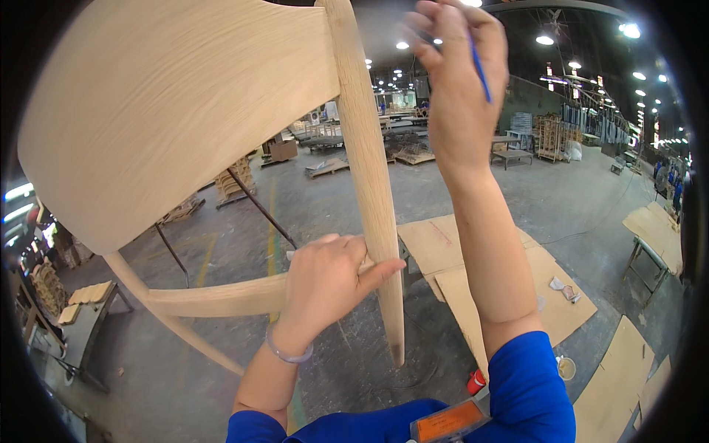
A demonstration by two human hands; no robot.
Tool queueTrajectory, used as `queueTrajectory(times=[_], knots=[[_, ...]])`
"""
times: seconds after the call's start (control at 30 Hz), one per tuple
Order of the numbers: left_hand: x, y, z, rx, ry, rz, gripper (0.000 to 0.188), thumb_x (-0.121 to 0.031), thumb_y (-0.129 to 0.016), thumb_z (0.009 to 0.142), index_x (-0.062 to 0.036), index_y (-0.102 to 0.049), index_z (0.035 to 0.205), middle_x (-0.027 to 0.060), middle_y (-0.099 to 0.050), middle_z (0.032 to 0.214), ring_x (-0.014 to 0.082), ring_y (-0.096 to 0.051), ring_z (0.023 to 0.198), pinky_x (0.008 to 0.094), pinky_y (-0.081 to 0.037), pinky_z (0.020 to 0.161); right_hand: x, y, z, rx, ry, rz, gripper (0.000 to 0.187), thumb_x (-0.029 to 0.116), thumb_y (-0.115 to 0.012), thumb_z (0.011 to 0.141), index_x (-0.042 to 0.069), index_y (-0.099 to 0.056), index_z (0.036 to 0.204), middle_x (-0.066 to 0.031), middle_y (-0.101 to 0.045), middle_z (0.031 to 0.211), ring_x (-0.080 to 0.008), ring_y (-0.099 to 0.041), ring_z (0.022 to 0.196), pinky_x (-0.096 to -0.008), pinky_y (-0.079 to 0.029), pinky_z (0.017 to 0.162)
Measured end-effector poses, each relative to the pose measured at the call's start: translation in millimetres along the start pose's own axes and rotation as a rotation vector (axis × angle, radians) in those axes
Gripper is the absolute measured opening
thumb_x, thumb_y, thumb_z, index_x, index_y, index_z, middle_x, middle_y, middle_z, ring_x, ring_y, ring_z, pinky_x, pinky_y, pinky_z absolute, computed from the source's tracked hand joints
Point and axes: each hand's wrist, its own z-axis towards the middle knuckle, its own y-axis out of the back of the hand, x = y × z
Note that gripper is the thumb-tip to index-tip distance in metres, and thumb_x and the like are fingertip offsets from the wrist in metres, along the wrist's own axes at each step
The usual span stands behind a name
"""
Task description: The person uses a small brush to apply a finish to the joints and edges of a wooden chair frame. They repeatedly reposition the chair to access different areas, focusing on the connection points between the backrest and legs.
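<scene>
A bare wooden chair point(185, 111) fills the left side, tilted, with its broad curved panel toward me. My left hand point(325, 284) is closed around the joint where a rail point(218, 299) meets the straight tapered leg point(365, 162); the thumb lies across the leg. My right hand point(469, 74) is raised at the upper right, apart from the leg. Its fingers are bent around a slim blue stick point(480, 70), pen-like in shape, whose end points down past the palm. The fingertips are blurred, and the stick's other end is hidden.
Cardboard sheets point(561, 303) cover a low surface at my right, with a small crumpled packet point(565, 289) on top. A red container point(476, 381) and a cup point(566, 368) stand near my right elbow. At the left is a table point(81, 332) bearing wooden pieces.
</scene>
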Motion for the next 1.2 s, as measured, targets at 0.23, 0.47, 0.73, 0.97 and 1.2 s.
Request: queueTrajectory(times=[0.23, 0.47, 0.73, 0.97, 1.2], knots=[[22, -10, 3, 0.033, 0.091, 0.130, 0.066, -0.064, -0.067, 0.093, -0.0056, -0.063, 0.063, 0.0108, -0.056, 0.052, 0.0267, -0.060, 0.053, 0.0386, -0.048, 0.050, -55, -31, -7, 0.190, -0.083, -0.144, 0.047, 0.033, -0.066, 0.105, -0.001, -0.043, 0.127, -0.0119, -0.062, 0.106, -0.0154, -0.066, 0.093, -0.0305, -0.057, 0.086], [35, -6, 1, 0.075, 0.213, 0.202, 0.068, -0.067, -0.064, 0.094, -0.0057, -0.064, 0.063, 0.0100, -0.056, 0.052, 0.0256, -0.059, 0.051, 0.0380, -0.048, 0.049, -94, -42, -24, 0.167, -0.340, 0.191, 0.061, 0.031, -0.080, 0.094, -0.003, -0.045, 0.131, -0.0075, -0.059, 0.112, -0.0136, -0.059, 0.101, -0.0300, -0.050, 0.092], [45, -4, -8, 0.145, 0.368, 0.295, 0.067, -0.070, -0.063, 0.093, -0.0066, -0.073, 0.071, 0.0093, -0.059, 0.055, 0.0273, -0.061, 0.051, 0.0391, -0.046, 0.051, -101, -54, -40, 0.039, -0.399, 0.355, 0.057, 0.028, -0.079, 0.095, -0.001, -0.046, 0.130, -0.0059, -0.060, 0.109, -0.0129, -0.059, 0.099, -0.0300, -0.050, 0.090], [65, 2, -16, 0.080, 0.371, 0.334, 0.071, -0.071, -0.063, 0.093, -0.0065, -0.067, 0.064, 0.0093, -0.058, 0.052, 0.0267, -0.062, 0.051, 0.0389, -0.050, 0.051, -73, 35, -157, -0.131, -0.332, -0.076, 0.016, 0.012, -0.063, 0.105, 0.002, -0.059, 0.117, -0.0039, -0.062, 0.104, -0.0099, -0.061, 0.090, -0.0261, -0.050, 0.080], [92, 10, -22, 0.142, 0.492, 0.416, 0.072, -0.072, -0.061, 0.093, -0.0051, -0.069, 0.066, 0.0114, -0.062, 0.056, 0.0283, -0.065, 0.055, 0.0401, -0.053, 0.055, -27, 230, -399, 0.020, -1.009, -0.541, 0.019, 0.018, -0.069, 0.099, 0.004, -0.062, 0.089, 0.0020, -0.056, 0.075, -0.0076, -0.050, 0.072, -0.0274, -0.043, 0.065]])
